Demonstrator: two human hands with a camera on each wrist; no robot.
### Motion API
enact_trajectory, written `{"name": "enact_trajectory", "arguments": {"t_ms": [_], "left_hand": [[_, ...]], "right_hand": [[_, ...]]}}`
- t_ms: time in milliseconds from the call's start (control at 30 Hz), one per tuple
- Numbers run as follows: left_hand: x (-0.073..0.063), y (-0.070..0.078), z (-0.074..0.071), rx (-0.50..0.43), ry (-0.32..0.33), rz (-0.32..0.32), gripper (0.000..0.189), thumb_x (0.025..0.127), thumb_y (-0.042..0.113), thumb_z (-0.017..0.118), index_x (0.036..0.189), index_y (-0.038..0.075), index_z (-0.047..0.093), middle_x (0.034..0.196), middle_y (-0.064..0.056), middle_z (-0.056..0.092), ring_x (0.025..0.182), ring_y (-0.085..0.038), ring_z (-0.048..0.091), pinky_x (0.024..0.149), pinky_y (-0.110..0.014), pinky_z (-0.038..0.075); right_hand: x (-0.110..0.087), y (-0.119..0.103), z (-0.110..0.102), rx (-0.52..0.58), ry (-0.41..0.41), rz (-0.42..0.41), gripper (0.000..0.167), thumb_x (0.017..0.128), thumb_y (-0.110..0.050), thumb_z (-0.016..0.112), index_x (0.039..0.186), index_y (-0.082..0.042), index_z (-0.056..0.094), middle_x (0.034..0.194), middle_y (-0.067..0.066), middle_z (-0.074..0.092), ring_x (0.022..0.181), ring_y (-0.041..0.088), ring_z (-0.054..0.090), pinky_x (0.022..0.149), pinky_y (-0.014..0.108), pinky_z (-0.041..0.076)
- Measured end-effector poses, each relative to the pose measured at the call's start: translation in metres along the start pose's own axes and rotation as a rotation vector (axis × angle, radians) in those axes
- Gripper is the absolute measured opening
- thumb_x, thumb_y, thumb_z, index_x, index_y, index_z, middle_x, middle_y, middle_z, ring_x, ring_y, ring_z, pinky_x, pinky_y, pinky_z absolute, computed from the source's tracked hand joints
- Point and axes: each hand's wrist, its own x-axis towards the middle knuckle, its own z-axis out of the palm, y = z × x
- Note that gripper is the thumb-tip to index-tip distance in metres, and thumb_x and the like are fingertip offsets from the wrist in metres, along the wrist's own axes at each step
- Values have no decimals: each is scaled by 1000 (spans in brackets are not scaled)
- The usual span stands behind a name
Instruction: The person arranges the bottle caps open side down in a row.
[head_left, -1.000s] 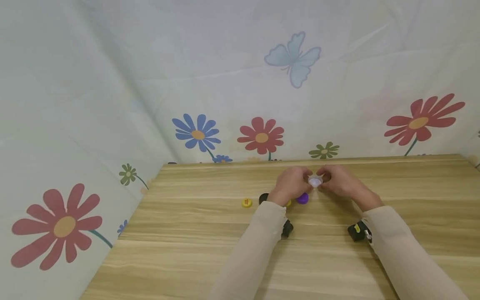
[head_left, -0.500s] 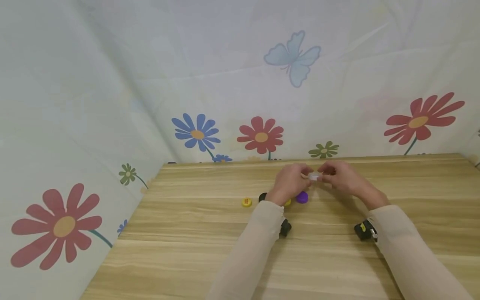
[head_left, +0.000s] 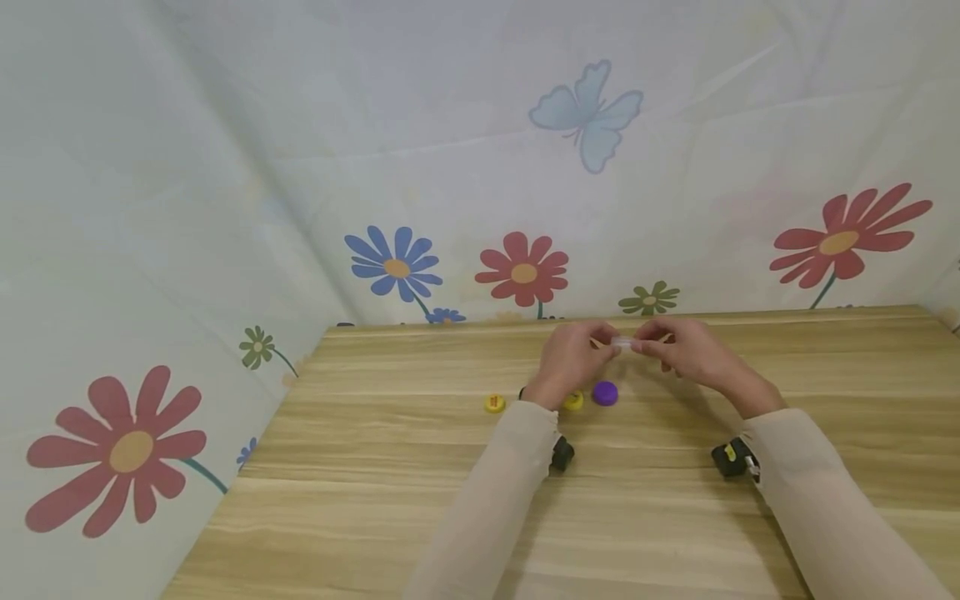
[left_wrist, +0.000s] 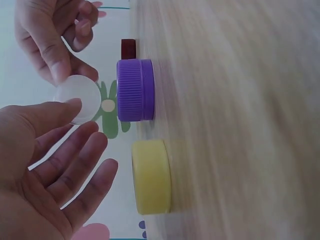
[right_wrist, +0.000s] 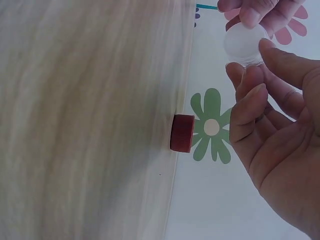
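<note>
Both hands pinch a small translucent white bottle cap (head_left: 622,342) between them, above the table toward its back edge. The left hand (head_left: 573,354) has its thumb on the cap's near face, with the other fingers spread behind, as the left wrist view shows. From the opposite side, the thumb and fingers of the right hand (right_wrist: 280,130) grip the cap's edge. In the head view the cap appears nearly edge-on. A purple bottle cap (left_wrist: 135,90) and a yellow bottle cap (left_wrist: 151,177) lie below the left hand. A red bottle cap (right_wrist: 182,133) stands near the right hand, hidden in the head view.
Another yellow cap (head_left: 494,403) lies further left on the wooden table (head_left: 637,517). A black round piece (head_left: 522,392) is mostly covered by the left wrist. Behind the table's back edge hangs a flower-printed cloth (head_left: 450,167).
Both hands have moved slightly away toward the back edge, carrying the white cap. The cap has tilted from showing its round face to nearly edge-on in the head view.
</note>
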Motion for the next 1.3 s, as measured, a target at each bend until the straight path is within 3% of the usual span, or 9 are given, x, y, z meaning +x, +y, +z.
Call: {"name": "enact_trajectory", "arguments": {"t_ms": [400, 733, 1300], "left_hand": [[1, -4, 1, -43, 15, 49, 19, 103, 30, 74, 116, 18, 81, 110, 8, 80, 94, -7, 68, 79, -18, 49], [1, -5, 0, -59, 12, 87, 36, 100, 23, 78, 135, 20, 74, 107, 2, 80, 91, -9, 74, 73, -15, 50], [-1, -4, -2, -63, -14, 109, 40, 96, 22, 83, 135, 20, 74, 106, 2, 80, 87, -7, 74, 71, -15, 50]], "right_hand": [[-1, -2, -1, 8, 15, -22, 19, 106, -15, 69, 117, 0, 70, 110, 18, 71, 66, 21, 60, 53, 31, 49], [-1, -2, -1, 30, 35, -18, 25, 107, -12, 65, 124, 7, 66, 106, 22, 71, 63, 21, 57, 52, 29, 48], [-2, -3, -5, 62, 23, -29, 27, 107, -13, 65, 127, 6, 65, 97, 19, 73, 59, 18, 54, 49, 29, 44]]}}
